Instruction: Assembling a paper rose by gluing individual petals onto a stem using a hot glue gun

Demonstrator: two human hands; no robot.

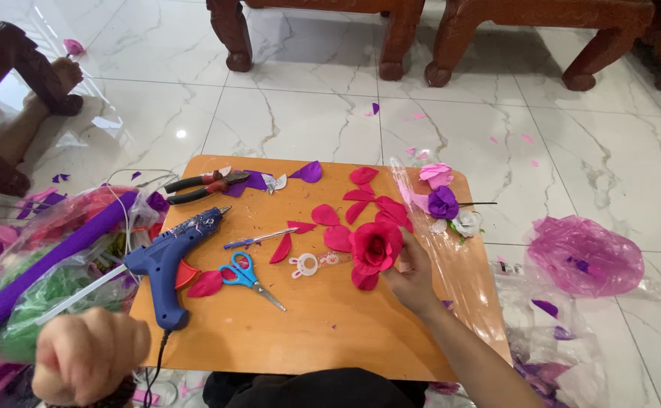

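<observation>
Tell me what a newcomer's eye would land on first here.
The bright red paper rose, held in the right hand near the middle of the wooden board. Next, the blue glue gun lying on the board's left side, with loose red petals scattered behind the rose.

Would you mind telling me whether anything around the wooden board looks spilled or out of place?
Yes: small purple and pink paper scraps lie scattered over the white tiled floor beyond the wooden board, and a crumpled pink plastic bag sits on the floor at the right. On the board, the right hand holds a red paper rose.
</observation>
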